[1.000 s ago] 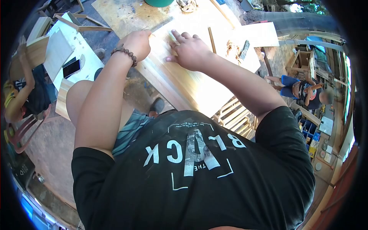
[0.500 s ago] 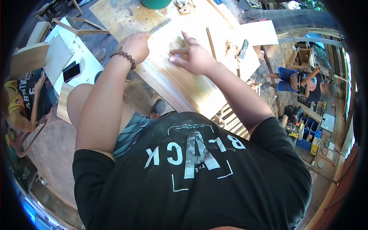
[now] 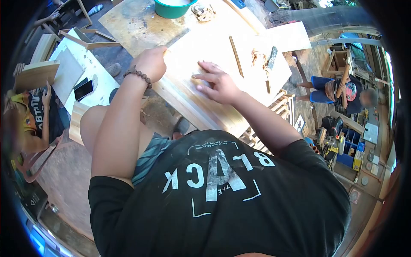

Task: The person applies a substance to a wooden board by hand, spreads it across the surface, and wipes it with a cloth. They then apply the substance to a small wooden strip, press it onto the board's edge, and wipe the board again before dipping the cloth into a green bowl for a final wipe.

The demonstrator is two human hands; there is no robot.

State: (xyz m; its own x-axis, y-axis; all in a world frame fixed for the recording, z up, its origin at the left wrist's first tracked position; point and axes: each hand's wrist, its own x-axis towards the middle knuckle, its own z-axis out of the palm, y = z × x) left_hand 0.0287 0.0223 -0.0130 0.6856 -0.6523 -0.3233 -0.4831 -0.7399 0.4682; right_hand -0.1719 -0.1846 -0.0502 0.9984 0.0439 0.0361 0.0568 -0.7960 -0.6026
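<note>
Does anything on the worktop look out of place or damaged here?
Nothing looks clearly damaged, though glare hides detail. Slightly untidy: a loose heap of brown scraps, perhaps wood shavings, lies near a thin brown wooden strip, and a crumpled beige cloth-like bundle sits next to the green round basin; both look like clutter.

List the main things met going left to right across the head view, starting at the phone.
Phone, left hand, right hand, dark tool, person in blue shorts.
</note>
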